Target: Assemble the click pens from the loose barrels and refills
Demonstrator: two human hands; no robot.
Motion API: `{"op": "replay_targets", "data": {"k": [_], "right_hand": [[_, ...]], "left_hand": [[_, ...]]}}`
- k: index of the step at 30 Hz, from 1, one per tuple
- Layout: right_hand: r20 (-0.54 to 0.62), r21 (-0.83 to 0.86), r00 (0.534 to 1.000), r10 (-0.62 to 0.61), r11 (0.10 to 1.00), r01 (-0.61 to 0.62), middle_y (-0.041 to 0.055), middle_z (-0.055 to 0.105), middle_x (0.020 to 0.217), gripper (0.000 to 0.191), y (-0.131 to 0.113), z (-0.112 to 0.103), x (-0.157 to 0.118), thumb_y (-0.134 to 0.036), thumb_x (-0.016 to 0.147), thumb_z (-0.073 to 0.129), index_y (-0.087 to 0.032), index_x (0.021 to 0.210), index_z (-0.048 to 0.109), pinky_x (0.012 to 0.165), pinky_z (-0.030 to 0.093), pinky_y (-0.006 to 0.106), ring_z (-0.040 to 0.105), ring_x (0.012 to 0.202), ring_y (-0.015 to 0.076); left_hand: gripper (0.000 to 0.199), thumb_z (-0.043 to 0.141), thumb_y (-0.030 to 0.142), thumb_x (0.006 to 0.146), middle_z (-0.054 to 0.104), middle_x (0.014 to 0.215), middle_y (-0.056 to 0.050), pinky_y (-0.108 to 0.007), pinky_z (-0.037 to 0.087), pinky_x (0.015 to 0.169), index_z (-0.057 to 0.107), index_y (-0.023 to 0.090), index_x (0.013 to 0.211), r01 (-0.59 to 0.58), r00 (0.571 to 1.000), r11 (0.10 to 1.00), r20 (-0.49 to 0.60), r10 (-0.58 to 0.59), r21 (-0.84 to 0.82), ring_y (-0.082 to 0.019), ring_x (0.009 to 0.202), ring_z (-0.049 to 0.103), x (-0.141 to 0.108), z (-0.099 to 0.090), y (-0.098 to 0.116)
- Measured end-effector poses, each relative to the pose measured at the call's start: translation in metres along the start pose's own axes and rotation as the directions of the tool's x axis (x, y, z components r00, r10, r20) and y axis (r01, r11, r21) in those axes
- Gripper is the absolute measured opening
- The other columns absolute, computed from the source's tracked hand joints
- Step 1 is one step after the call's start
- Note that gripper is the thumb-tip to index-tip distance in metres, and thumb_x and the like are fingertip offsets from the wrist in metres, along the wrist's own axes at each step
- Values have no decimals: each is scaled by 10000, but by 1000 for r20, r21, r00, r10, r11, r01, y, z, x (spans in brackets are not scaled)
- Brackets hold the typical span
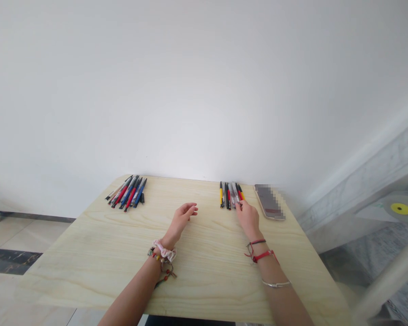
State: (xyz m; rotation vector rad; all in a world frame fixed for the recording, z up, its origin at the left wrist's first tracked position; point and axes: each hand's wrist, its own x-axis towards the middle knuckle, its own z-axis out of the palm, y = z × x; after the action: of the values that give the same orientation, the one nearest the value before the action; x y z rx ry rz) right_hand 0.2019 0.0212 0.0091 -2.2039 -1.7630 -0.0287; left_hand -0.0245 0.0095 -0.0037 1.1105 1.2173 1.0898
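Note:
My left hand (183, 216) hovers over the middle of the table, fingers loosely bent and a little apart, with nothing seen in it. To the right, my right hand (249, 219) has its fingertips pinched at the lower end of a clear-barrelled pen (235, 192). That pen lies in a row of several pens side by side, among them a yellow pen (221, 194) at the row's left end and a black pen (228, 195). My right hand covers part of the row's right end.
A loose, overlapping pile of pens (129, 192), mostly blue, red and black, lies at the table's back left. A phone (269, 203) rests right of the row. The wooden table (204, 280) meets a white wall (204, 90). A pale pole (391, 276) stands at right.

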Motion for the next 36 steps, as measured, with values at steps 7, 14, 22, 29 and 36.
{"op": "replay_targets", "data": {"k": [7,14,22,29,36], "right_hand": [[-29,-8,999,-29,1000,29,113,655,708,238,0,7,2,-285,809,433,-149,866,621,501,354,251,603,629,195],[-78,-25,996,-33,999,31,107,664,691,304,1,7,0,-357,806,424,-152,924,615,471,351,249,601,591,194],[-101,170,911,-399,896,411,39,670,669,267,-13,12,-22,-264,825,379,-187,857,633,535,388,220,603,594,149],[-64,344,759,-648,700,626,26,675,729,218,-29,20,-38,-227,816,417,-200,794,632,595,410,203,604,652,127],[21,352,766,-643,722,596,31,671,764,229,-29,18,-38,-213,823,404,-193,814,632,628,400,207,598,692,127]], "left_hand": [[383,534,440,667,624,860,-68,-220,355,571,569,165,930,7,1000,1000,-3,-7,16,-159,760,581,-2,1,3],[343,546,402,653,628,810,-59,-224,364,556,580,154,889,-28,999,999,-43,29,29,-155,716,584,3,-4,2],[197,535,302,663,621,790,-43,-274,408,623,588,184,812,-147,982,951,-72,172,271,-156,637,573,15,-21,-9],[155,518,217,674,605,755,-54,-297,390,682,603,198,802,-115,941,748,-169,293,654,-182,651,554,23,-51,0],[307,409,257,762,508,1052,-157,-365,423,694,524,145,1025,430,798,367,-537,274,825,-277,907,519,27,-102,29]]}}
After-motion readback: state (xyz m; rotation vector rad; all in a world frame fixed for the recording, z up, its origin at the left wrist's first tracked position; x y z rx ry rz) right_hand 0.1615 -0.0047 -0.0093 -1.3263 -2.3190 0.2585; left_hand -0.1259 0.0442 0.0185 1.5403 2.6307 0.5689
